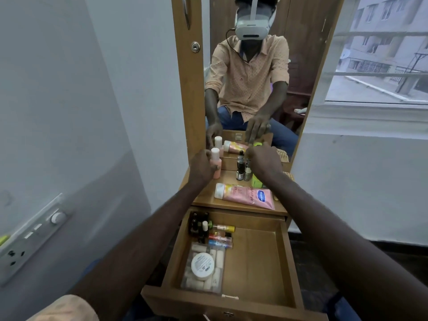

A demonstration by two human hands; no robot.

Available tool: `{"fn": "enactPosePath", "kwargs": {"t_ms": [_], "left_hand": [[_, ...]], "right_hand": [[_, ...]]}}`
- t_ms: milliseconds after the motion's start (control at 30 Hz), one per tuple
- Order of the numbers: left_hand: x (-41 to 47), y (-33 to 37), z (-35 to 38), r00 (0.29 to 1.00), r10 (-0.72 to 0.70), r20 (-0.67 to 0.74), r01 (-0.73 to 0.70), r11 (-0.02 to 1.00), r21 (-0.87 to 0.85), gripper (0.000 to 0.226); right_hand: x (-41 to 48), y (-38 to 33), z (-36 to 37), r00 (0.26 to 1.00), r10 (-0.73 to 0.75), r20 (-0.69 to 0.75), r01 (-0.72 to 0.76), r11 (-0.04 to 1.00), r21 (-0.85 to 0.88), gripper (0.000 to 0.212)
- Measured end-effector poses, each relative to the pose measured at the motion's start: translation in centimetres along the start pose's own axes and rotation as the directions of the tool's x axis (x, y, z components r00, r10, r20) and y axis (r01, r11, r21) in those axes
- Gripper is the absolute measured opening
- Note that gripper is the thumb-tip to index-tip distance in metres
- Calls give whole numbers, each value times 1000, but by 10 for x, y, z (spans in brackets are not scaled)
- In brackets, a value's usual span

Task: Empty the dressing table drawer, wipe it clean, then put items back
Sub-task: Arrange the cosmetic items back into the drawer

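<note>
The wooden drawer (290,262) is pulled open below the dressing table top (208,195). In its left half lie a white round jar (202,266) on a clear pouch of white rolls (217,258), several small dark bottles (196,224) and thin lip-balm tubes (221,238). My left hand (201,167) grips an upright pink bottle with a white cap (215,162) on the table top. My right hand (264,162) hovers with bent fingers over small dark bottles (241,171); whether it holds anything is hidden. A pink lotion tube (245,196) lies flat there.
A green item (255,179) sits under my right wrist. The mirror (250,77) rises right behind the table top and reflects me. A white wall with a switch panel (34,235) stands at the left, a window (382,54) at the right.
</note>
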State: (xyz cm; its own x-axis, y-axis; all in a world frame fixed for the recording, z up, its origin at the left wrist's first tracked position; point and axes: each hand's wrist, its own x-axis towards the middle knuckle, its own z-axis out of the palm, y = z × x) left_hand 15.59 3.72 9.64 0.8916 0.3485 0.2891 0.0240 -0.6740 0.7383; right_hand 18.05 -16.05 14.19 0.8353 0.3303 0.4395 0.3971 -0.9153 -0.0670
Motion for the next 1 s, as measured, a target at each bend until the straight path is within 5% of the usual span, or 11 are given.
{"fn": "enactPosePath", "kwargs": {"t_ms": [67, 167, 267, 467, 1000], "left_hand": [[-13, 12, -1, 988, 48, -145, -46, 999, 13, 60], [-34, 36, 2, 886, 296, -357, -278, 955, 103, 42], [-39, 53, 14, 855, 470, -219, -447, 882, 146, 21], [-24, 46, 43, 916, 398, 42, -399, 898, 187, 21], [-5, 40, 53, 926, 371, 69, -377, 900, 221, 20]], "right_hand": [[4, 0, 1, 999, -23, 44, 26, 997, -69, 7], [5, 2, 5, 996, -28, 84, 37, 993, -109, 11], [5, 4, 5, 991, -55, 123, 71, 989, -128, 10], [5, 9, 6, 982, -75, 174, 96, 988, -119, 8], [11, 8, 7, 968, -140, 208, 165, 980, -110, 13]]}}
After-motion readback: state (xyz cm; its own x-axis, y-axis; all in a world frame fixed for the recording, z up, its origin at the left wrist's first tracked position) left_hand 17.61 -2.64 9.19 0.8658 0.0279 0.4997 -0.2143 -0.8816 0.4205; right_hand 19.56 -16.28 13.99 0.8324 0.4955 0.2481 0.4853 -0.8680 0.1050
